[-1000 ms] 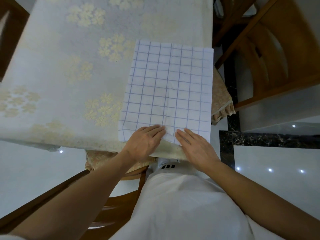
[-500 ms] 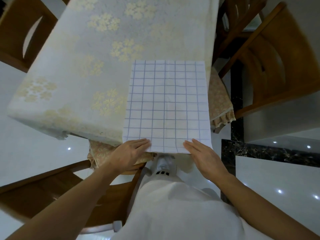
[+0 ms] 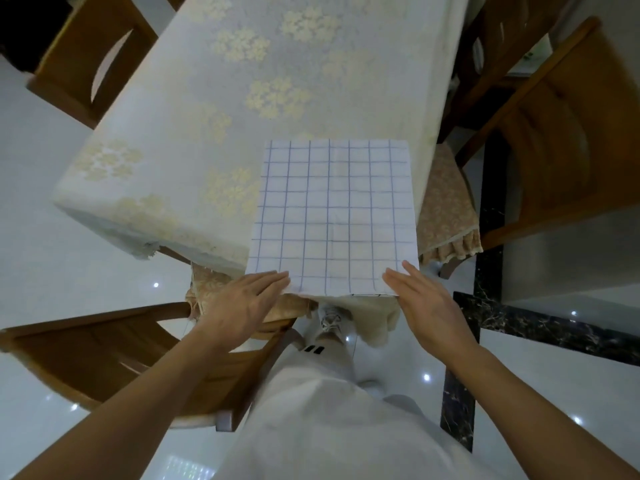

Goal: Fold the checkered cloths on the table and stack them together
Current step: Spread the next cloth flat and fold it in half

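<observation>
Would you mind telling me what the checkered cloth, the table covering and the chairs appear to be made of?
Checkered cloth: seemingly thin woven fabric, matte white with blue grid lines; it lies flat with faint fold creases.
Table covering: pale, lightly sheened textile, perhaps synthetic, with cream floral clusters; it drapes over the table edge.
Chairs: likely wood with a smooth varnished finish, judging by the warm brown grain.
</observation>
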Demonstrator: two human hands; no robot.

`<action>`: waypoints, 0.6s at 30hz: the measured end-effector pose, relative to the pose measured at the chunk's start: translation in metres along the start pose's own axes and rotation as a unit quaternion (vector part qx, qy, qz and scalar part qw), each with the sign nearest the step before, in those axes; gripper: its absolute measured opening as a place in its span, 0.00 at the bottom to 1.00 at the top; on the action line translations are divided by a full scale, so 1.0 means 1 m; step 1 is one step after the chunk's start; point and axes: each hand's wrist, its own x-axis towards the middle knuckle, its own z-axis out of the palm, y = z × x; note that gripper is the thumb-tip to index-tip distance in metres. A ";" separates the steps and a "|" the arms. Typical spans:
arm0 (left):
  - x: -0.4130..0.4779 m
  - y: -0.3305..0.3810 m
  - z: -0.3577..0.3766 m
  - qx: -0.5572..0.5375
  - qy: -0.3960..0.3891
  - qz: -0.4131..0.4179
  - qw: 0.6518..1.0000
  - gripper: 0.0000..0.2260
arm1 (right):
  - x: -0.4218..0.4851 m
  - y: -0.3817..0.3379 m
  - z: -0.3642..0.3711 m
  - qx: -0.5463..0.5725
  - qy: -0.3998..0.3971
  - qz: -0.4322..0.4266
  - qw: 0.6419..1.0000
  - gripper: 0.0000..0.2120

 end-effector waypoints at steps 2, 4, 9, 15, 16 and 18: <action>0.024 -0.011 -0.008 0.015 -0.002 -0.020 1.000 0.22 | 0.029 0.006 -0.013 -0.014 0.006 0.002 1.000 0.25; 0.052 -0.030 -0.011 0.022 0.001 -0.046 0.999 0.22 | 0.061 0.014 -0.026 -0.028 0.013 0.002 1.000 0.23; 0.126 -0.090 -0.012 0.022 -0.004 -0.097 0.995 0.20 | 0.148 0.044 -0.043 -0.070 0.014 -0.002 0.997 0.19; 0.196 -0.151 0.001 0.010 -0.016 -0.099 0.995 0.21 | 0.235 0.080 -0.038 -0.113 -0.028 0.022 0.993 0.18; 0.204 -0.157 0.003 0.012 -0.020 -0.095 0.995 0.20 | 0.245 0.086 -0.035 -0.119 -0.037 0.024 0.992 0.18; 0.223 -0.174 0.010 0.005 -0.031 -0.090 0.995 0.20 | 0.267 0.099 -0.026 -0.122 -0.056 0.033 0.990 0.17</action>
